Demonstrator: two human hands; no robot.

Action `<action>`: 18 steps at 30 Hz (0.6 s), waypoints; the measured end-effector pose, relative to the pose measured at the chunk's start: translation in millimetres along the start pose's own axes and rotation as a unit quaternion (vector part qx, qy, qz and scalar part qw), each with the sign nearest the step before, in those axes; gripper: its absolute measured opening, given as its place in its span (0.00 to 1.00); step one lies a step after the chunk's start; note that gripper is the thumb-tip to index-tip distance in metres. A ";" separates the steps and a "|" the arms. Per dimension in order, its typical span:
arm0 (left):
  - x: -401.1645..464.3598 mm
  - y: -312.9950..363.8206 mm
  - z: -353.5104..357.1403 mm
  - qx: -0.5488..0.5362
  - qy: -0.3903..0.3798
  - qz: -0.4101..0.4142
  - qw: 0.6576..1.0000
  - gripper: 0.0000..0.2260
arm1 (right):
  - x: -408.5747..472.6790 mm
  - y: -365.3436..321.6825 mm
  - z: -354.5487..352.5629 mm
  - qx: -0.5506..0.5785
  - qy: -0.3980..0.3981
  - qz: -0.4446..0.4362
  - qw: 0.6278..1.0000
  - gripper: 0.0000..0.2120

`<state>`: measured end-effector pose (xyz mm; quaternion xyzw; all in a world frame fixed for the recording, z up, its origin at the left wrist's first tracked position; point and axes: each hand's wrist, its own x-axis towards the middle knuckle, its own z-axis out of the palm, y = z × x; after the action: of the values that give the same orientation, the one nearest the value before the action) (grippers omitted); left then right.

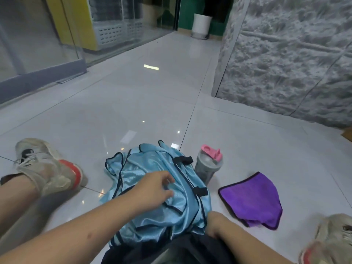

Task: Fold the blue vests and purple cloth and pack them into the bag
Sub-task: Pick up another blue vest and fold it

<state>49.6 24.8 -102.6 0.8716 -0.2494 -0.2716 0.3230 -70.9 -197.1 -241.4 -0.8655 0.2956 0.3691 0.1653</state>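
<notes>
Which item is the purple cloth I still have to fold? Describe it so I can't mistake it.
Start at the heap of blue vests on the tiled floor between the person's feet. Just right of the heap, nearer than the grey shaker bottle with the pink lid, lies the purple cloth. It is the only purple thing, flat with a dark edge, and neither hand touches it.

Blue vests (152, 189) are piling up centre-floor btwn the legs, covering most of the reach zone. A shaker bottle (208, 164) is standing upright just beside the pile's far right edge, blocking that side. Purple cloth (251, 201) is lying flat to the right, apart from the pile w/ a strip of bare tile btwn them. Left shoe (47, 166) is crowding the left side. Open tile floor (152, 103) is stretching ahead; textured wall (285, 60) is closing off far right.
</notes>
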 end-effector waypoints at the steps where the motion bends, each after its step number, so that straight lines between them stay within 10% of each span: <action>1: -2.3 -0.9 -1.8 0.053 0.016 -0.001 0.998 0.15 | 1.8 0.2 1.7 0.009 0.007 -0.002 1.000 0.27; 6: -19.3 0.0 -8.9 0.329 -0.045 -0.119 0.936 0.42 | -7.6 -4.8 -3.0 0.070 0.037 -0.011 0.997 0.19; 10: -19.6 -19.8 -0.3 0.327 -0.030 -0.130 0.935 0.32 | -33.5 -11.8 -24.2 0.287 0.039 -0.053 0.956 0.04; 18: -21.7 -39.8 -16.1 0.300 0.053 -0.116 0.945 0.14 | -94.8 -23.9 -92.7 0.542 0.163 -0.102 0.818 0.04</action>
<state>54.3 71.4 -113.3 0.9642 -0.1991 -0.1732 0.0255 -58.0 -188.5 -107.6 -0.7087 0.3807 -0.0166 0.5937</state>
